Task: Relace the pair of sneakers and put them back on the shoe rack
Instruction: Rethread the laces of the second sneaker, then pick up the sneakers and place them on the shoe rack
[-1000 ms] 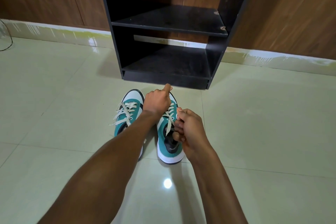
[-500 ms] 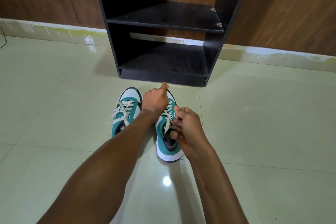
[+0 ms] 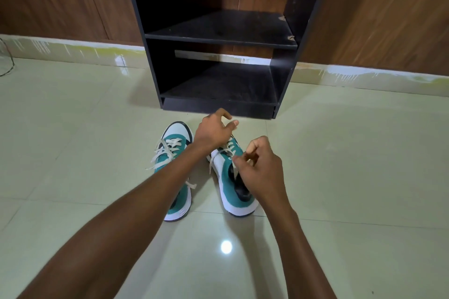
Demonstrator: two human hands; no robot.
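Two teal-and-white sneakers stand on the floor tiles, toes toward the black shoe rack. The left sneaker has cream laces crossed over it, with loose ends trailing to its left side. My left hand hovers over the toe of the right sneaker, thumb and fingers pinched on a lace end. My right hand sits over that shoe's tongue, pinching the other cream lace. My hands hide most of the right sneaker's lacing.
The rack has two dark shelves, both bare, and stands against a wood-panelled wall. Glossy pale floor tiles spread on both sides. A thin cable lies at the far left edge.
My left hand has lifted slightly off the toe with fingers spread more, and my right hand has risen a little, drawing the lace up. The view has shifted a bit closer.
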